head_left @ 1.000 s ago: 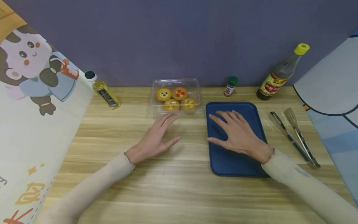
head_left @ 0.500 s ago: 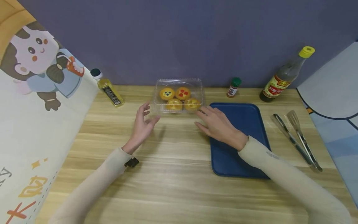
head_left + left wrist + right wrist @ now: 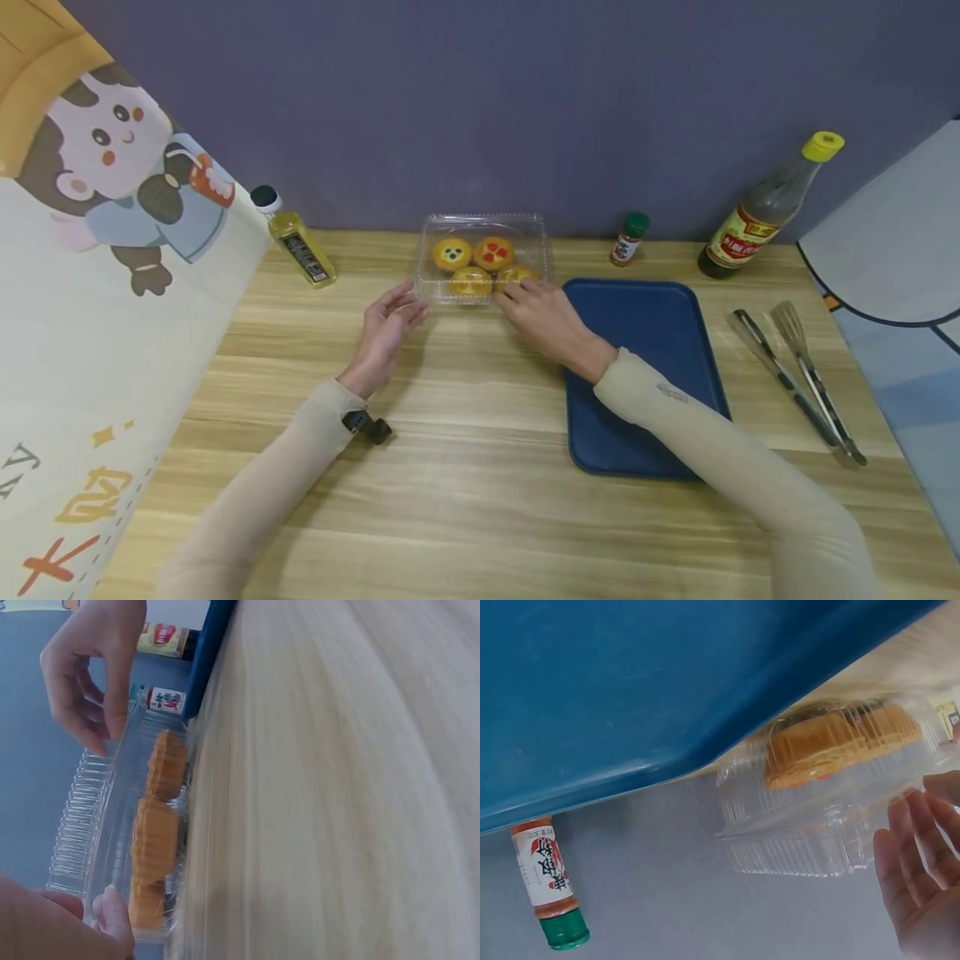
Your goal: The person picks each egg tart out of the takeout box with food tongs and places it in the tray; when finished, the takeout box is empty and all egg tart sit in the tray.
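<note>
A clear plastic clamshell box (image 3: pixel 486 227) with several round orange-yellow tarts (image 3: pixel 452 254) stands against the back wall, its lid down. My left hand (image 3: pixel 382 337) is at the box's front left corner, fingers loosely bent; in the left wrist view its fingertips (image 3: pixel 112 904) are beside the lid's rim. My right hand (image 3: pixel 543 321) reaches over the front right corner, hiding part of one tart. In the right wrist view, the right hand's fingers (image 3: pixel 922 855) are loosely bent, with the thumb near the rim. Whether either hand touches the rim is hard to tell.
A blue tray (image 3: pixel 637 321) lies under my right forearm. Metal tongs (image 3: pixel 802 379) rest to its right. A small green-capped seasoning jar (image 3: pixel 627 240) and a tall yellow-capped bottle (image 3: pixel 753 221) stand at the back right. An oil bottle (image 3: pixel 303 250) stands at the back left.
My right hand has moved left from above the tray to the box's front right corner. My left hand has moved left and forward to its left corner. The box stays put.
</note>
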### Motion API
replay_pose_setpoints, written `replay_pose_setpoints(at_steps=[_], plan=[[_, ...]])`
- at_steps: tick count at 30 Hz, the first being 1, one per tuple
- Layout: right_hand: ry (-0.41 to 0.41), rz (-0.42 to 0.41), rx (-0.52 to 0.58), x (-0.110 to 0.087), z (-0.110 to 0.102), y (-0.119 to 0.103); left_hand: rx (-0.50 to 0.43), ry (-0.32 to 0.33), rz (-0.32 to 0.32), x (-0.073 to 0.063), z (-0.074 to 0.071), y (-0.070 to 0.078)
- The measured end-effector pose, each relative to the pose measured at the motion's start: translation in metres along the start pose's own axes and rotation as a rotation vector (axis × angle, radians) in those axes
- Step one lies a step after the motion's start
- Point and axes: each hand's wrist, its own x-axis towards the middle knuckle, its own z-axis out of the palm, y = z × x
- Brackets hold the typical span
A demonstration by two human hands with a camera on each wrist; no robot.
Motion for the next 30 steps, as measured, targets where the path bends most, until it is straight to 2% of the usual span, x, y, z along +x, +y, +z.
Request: replay_pose_setpoints(at_steps=[4, 10, 15, 23, 30], plan=[[-0.008, -0.002, -0.027, 0.002, 0.004, -0.002, -0.05, 0.01, -0.029, 0.001, 0.0, -0.002], [0.026, -0.035, -0.075, 0.003, 0.009, -0.004, -0.134, 0.006, -0.066, 0.003, 0.0, -0.003], [0.065, -0.052, -0.119, 0.005, 0.012, -0.001, -0.143, 0.014, -0.071, 0.007, 0.003, 0.0], [0.112, -0.026, -0.081, 0.008, 0.012, 0.002, -0.117, 0.044, -0.098, 0.011, 0.004, 0.003], [0.15, -0.001, -0.027, 0.009, 0.011, 0.002, -0.14, 0.073, -0.119, 0.014, 0.004, 0.004]])
